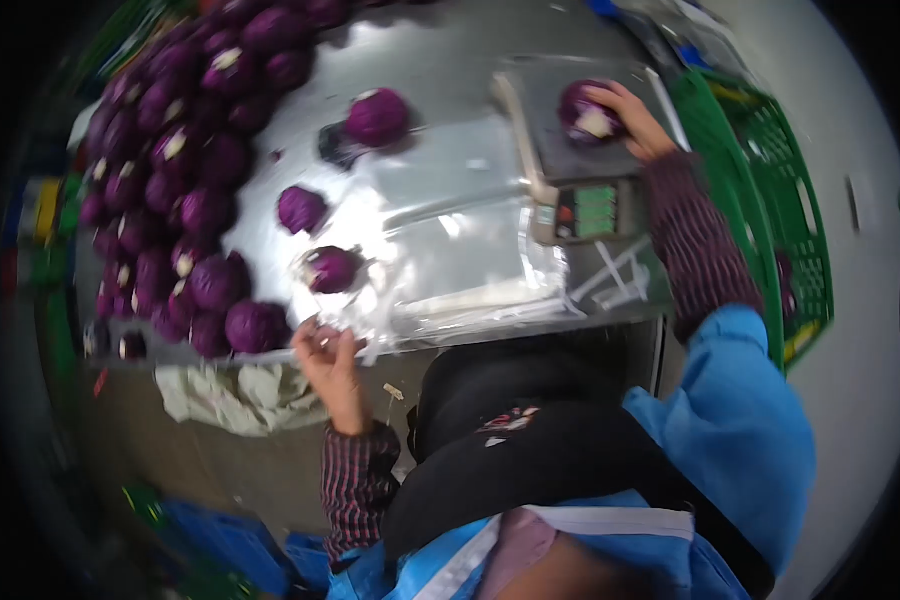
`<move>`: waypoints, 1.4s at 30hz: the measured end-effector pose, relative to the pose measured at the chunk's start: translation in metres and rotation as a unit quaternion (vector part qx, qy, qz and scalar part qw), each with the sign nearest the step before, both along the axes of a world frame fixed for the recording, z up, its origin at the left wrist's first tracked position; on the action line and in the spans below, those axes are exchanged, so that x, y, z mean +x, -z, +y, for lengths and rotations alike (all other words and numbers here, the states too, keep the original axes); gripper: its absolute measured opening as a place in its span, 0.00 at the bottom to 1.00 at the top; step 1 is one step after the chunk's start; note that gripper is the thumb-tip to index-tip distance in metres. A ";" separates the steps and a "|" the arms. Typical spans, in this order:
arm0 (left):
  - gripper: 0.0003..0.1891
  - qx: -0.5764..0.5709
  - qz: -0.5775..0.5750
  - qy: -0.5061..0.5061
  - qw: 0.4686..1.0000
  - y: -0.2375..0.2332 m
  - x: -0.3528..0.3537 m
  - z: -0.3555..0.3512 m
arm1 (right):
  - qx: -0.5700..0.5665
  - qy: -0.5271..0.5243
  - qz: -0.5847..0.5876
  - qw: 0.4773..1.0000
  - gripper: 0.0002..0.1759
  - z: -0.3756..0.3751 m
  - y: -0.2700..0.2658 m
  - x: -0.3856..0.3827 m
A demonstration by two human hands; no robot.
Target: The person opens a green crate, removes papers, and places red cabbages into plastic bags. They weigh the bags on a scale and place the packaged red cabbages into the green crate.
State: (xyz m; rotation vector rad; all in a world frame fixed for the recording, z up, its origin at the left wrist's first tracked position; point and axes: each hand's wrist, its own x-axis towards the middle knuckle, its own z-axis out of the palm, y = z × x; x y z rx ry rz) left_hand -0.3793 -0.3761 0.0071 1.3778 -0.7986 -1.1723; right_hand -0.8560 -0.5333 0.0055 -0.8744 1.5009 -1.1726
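At the table's front edge, my left hand point(330, 370) is half curled with its fingers apart, close to a plastic sheet; nothing shows in it. My right hand point(638, 118) has its fingers over the right side of a red cabbage point(577, 97) that rests on the scale's platform point(550, 155). The scale's panel point(585, 212) faces me. Left of the scale lie clear plastic bags point(450, 235). Three loose cabbages sit nearby: one farther back point(377, 117), one in the middle point(301, 209) and one nearer me point(331, 269).
A large pile of red cabbages point(185, 200) covers the table's left side. Green crates point(805, 215) stand at the right, with cabbages in one. Strips of tape point(615, 280) hang at the front edge. A pale sack point(235, 395) and blue crates point(230, 540) are below.
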 end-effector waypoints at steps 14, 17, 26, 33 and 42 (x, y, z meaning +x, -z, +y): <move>0.19 -0.038 0.164 -0.016 0.986 0.020 0.012 0.025 | 0.178 -0.494 -0.253 0.813 0.38 0.043 -0.021 0.337; 0.15 -0.013 0.217 0.015 0.976 0.024 0.005 0.037 | 0.202 -0.426 -0.091 0.877 0.39 0.052 -0.011 0.369; 0.13 -0.009 0.234 -0.013 0.972 0.020 0.062 0.029 | -0.431 -0.344 0.477 0.685 0.26 0.025 -0.046 0.384; 0.09 0.007 0.176 -0.020 0.984 -0.009 0.089 0.000 | -0.336 -0.367 0.484 0.720 0.08 -0.021 -0.027 0.366; 0.17 0.133 0.195 0.068 0.969 0.041 0.092 0.046 | -0.054 -0.298 0.312 0.900 0.07 0.053 -0.011 0.309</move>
